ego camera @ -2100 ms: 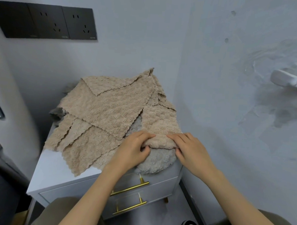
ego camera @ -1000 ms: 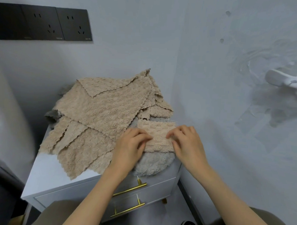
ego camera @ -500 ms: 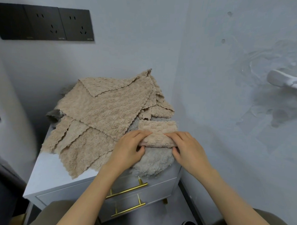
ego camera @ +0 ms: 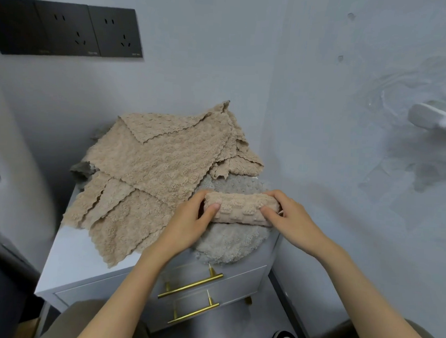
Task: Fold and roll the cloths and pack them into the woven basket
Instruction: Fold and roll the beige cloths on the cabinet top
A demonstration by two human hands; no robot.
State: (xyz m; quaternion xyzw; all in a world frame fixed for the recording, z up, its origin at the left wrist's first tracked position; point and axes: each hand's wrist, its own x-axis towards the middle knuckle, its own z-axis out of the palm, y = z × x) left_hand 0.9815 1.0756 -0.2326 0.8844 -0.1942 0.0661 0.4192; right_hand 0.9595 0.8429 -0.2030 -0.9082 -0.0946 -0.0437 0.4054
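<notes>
Grey walls meet in a corner behind the small white tabletop, with black sockets at the far left. On its near right part you hold a rolled beige cloth, which lies across a grey cloth. Your left hand has its fingers curled round the left end of the roll, thumb on the near side. Your right hand grips the right end likewise. Loose beige cloths lie piled to the left and far side, overlapping the grey cloth.
</notes>
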